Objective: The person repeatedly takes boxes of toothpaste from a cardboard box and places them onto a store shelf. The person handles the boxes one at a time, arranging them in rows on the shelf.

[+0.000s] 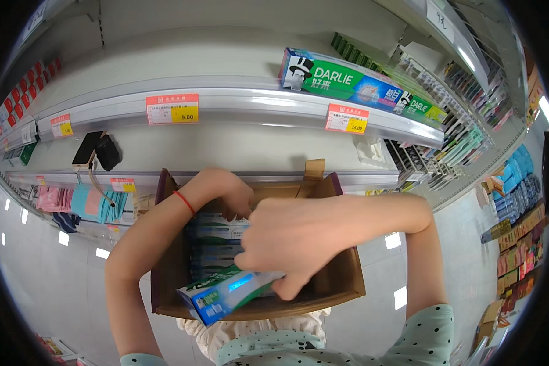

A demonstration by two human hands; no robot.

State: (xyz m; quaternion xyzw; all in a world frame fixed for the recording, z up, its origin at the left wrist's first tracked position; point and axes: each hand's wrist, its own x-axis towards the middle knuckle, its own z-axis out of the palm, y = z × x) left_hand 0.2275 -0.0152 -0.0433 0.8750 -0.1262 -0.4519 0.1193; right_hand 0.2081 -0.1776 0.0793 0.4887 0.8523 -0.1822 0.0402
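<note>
My right hand (293,238) grips a green, blue and white toothpaste carton (228,293), tilted above the near side of an open cardboard box (347,279). Inside that box, several similar toothpaste cartons (217,235) lie stacked in a row. Over the box's far side bends my left hand (233,194), a red cord around its wrist. Its fingertips point down at the cartons and are partly hidden, so whether they grip one is unclear. A flap (314,170) of the box stands up against the shelf edge.
A row of Darlie toothpaste cartons (338,78) stands on the upper shelf (219,59) at right. On the lower shelf (238,148) lie a phone (88,148) with a cable and a black object (107,153). Toothbrush packs (466,146) hang at right; price tags line the edges.
</note>
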